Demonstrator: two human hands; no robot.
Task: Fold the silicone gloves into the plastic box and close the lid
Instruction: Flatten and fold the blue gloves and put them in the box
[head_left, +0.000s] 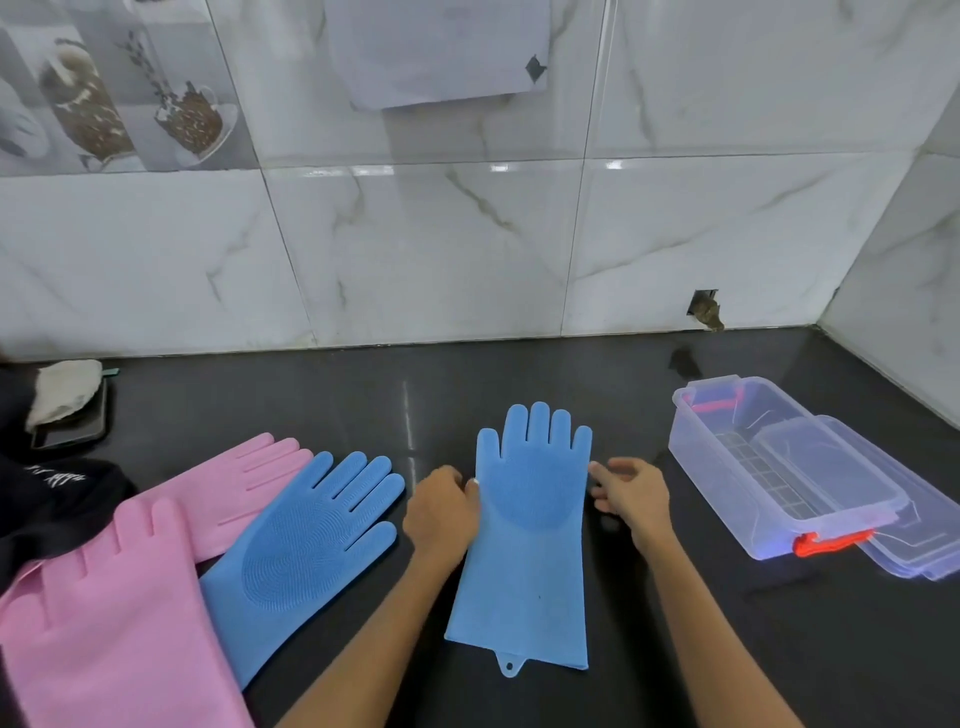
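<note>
A blue silicone glove (524, 545) lies flat, palm up, in the middle of the dark counter, fingers toward the wall. My left hand (441, 512) pinches its left edge near the palm. Fingertips of my right hand (631, 493) touch its right edge, loosely curled. A second blue glove (311, 545) lies to the left, overlapping two pink gloves (244, 488) (104, 623). The clear plastic box (727, 499) with red latches stands open at the right, and its clear lid (924, 540) lies partly under it on the far side.
A tiled wall runs behind the counter, with a corner at the far right. At the far left a pale cloth (67, 389) lies on a dark flat object, and black fabric (52, 499) lies near the pink gloves.
</note>
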